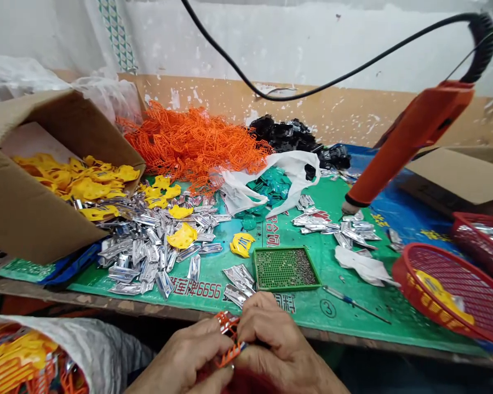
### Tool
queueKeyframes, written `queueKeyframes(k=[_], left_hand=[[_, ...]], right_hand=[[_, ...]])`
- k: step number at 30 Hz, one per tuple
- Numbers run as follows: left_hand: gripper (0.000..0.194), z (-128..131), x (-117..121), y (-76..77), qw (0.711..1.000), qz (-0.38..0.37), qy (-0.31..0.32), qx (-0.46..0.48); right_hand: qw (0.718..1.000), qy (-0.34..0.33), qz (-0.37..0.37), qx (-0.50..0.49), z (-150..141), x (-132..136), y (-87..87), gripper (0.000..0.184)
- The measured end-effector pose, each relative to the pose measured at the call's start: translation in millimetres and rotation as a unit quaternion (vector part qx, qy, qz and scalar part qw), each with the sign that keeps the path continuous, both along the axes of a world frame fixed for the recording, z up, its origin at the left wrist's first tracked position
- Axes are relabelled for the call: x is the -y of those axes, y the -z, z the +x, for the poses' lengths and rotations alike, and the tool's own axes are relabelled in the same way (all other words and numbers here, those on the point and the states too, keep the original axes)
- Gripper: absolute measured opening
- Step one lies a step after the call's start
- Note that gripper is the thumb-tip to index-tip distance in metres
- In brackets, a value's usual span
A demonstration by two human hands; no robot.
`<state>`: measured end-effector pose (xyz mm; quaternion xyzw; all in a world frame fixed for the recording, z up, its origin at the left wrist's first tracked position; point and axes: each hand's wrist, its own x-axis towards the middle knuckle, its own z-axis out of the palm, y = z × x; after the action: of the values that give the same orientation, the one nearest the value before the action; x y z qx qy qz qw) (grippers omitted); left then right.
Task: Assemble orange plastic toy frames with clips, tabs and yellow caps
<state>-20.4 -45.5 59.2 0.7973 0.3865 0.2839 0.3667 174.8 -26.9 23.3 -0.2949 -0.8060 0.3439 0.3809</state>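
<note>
At the table's front edge, my left hand [195, 350] and my right hand [271, 336] meet with fingers closed on an orange slotted plastic piece [230, 354]. Shiny metal shows at its upper end; my fingers cover much of the rest. Just beyond my right hand lie several folded silver metal pieces [239, 276]. A green grid tray [287, 288] stands behind them, with small dark screws [306, 262] gathered at its right side. One yellow plastic piece [242, 244] rests left of the tray.
A cardboard box [28, 213] spills yellow and silver pieces at left. Behind are an orange pile [197, 142] and a white bag [246, 191] of green pieces. An orange electric screwdriver [411, 142] hangs right, above red baskets [411, 257] and a thin screwdriver [357, 304]. A sack [107, 350] stands lower left.
</note>
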Motion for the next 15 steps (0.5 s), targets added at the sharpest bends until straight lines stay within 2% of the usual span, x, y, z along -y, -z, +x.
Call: queueKeyframes(k=[3, 6, 9, 11, 13, 15], left_hand=[[0.014, 0, 1, 3.2, 0.990, -0.139, -0.025, 0.027], [0.017, 2, -1, 7.1, 0.963, -0.261, -0.037, 0.059], [0.021, 4, -5, 12.8, 0.935, -0.340, -0.020, 0.095], [0.022, 5, -7, 18.6, 0.919, -0.371, -0.022, 0.133], [0.020, 6, -8, 25.3, 0.898, -0.397, -0.046, 0.183], [0.018, 7, -8, 31.0, 0.871, -0.425, -0.083, 0.233]], right_hand=[[0.997, -0.020, -0.075, 0.005, 2, -3, -3.6, 0.030], [0.995, -0.026, -0.098, 0.018, 3, -6, -1.0, 0.036], [0.994, -0.001, -0.101, 0.048, 1, -7, 1.5, 0.036], [0.994, 0.017, -0.079, 0.070, 2, -7, 0.2, 0.028], [0.997, 0.048, -0.027, 0.051, 9, -10, -4.1, 0.016], [0.987, 0.150, 0.050, -0.017, 30, -17, -11.3, 0.018]])
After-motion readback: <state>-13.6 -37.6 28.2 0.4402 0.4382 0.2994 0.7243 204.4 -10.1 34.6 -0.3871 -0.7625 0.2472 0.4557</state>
